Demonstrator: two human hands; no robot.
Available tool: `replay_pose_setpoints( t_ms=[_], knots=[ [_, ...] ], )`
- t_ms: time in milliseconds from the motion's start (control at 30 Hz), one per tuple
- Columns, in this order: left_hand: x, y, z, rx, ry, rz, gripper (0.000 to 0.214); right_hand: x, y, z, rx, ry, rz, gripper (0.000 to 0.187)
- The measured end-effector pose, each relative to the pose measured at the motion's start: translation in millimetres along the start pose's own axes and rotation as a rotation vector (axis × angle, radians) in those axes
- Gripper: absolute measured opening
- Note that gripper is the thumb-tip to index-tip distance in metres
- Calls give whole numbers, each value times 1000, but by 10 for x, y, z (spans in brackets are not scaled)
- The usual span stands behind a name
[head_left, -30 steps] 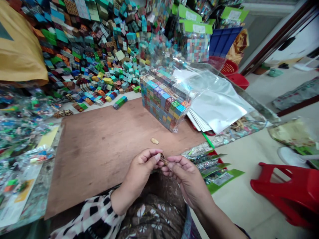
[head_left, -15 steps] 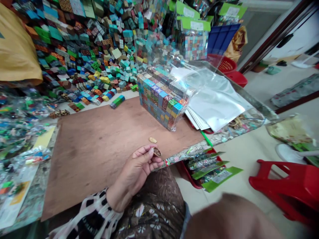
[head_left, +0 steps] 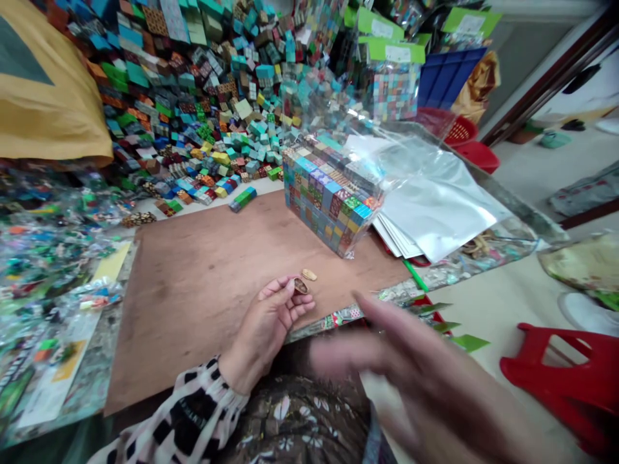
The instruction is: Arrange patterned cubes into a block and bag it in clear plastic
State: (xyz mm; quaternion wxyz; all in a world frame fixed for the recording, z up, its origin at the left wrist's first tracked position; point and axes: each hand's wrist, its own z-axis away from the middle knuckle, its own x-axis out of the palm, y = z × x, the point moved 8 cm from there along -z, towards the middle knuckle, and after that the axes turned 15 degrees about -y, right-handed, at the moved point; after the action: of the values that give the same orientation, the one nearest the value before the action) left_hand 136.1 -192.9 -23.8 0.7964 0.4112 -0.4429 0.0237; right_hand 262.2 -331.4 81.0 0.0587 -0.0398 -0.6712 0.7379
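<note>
Between the thumb and fingers of my left hand (head_left: 268,316) is a half peanut shell (head_left: 300,286), its hollow, darker inside facing up. The hand is held over the near edge of a brown board (head_left: 203,277). Just beyond the fingertips another tan piece of peanut shell (head_left: 309,275) lies on the board. My right hand (head_left: 406,361) is in the air at the lower right, smeared by motion. Its thumb and fingers are apart, and I see nothing between them.
A clear bag of patterned cubes (head_left: 329,196) stands on the board's far right. Loose colored blocks (head_left: 207,116) heap up behind. Small plastic packets (head_left: 43,232) cover the left side. Silvery bags (head_left: 435,200) lie to the right; a red stool (head_left: 561,374) stands on the floor.
My right hand has risen from the bottom edge toward the left hand, its fingers coming into view. The left hand keeps hold of the peanut shell. The whole view has shifted slightly.
</note>
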Motion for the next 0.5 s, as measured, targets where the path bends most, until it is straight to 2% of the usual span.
replay_pose_setpoints(
  t_ms=[100,167,233,367,500],
  knots=[
    [-23,0,-3,11,10,-21,12,20,-12,-550,-151,-11,394,29],
    [-23,1,5,14,14,-40,15,59,107,-832,-231,-2,645,27],
    [-18,15,10,38,10,-40,15,105,322,-1031,-202,-6,825,29],
    [-30,30,7,71,7,-40,17,176,594,-1187,-124,15,1058,26],
    [-48,27,6,81,16,-41,20,126,608,-1180,-158,59,993,26]
  ],
)
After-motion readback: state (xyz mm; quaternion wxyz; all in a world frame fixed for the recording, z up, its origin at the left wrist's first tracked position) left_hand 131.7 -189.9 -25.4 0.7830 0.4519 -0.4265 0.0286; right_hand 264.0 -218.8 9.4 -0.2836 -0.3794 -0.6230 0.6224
